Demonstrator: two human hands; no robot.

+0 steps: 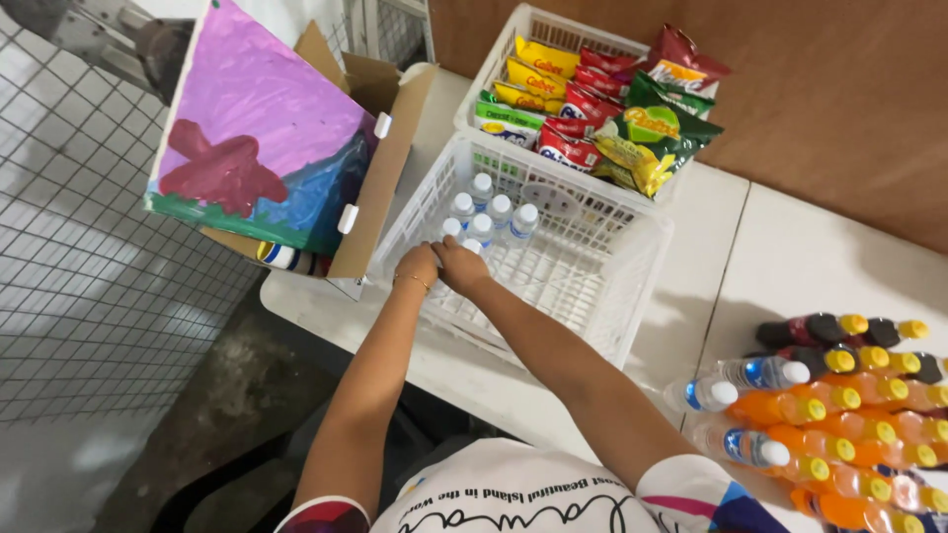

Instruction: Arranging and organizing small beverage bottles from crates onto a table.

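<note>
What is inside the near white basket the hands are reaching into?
The white basket holds a cluster of white-capped water bottles in its far-left corner. Both hands, left and right, cover whatever lies beneath them.

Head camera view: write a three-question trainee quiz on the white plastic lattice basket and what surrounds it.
1. True or false: the white-capped clear water bottles stand upright in the white plastic lattice basket.
2. Which holds the colourful snack packets?
A. the brown cardboard box
B. the far white basket
C. the white table
3. Fill in: the lying bottles of orange drink have ___ caps.

Key:
1. True; they cluster in the corner nearest the left hand and right hand, both at the basket's rim.
2. B.
3. Yellow.
</note>
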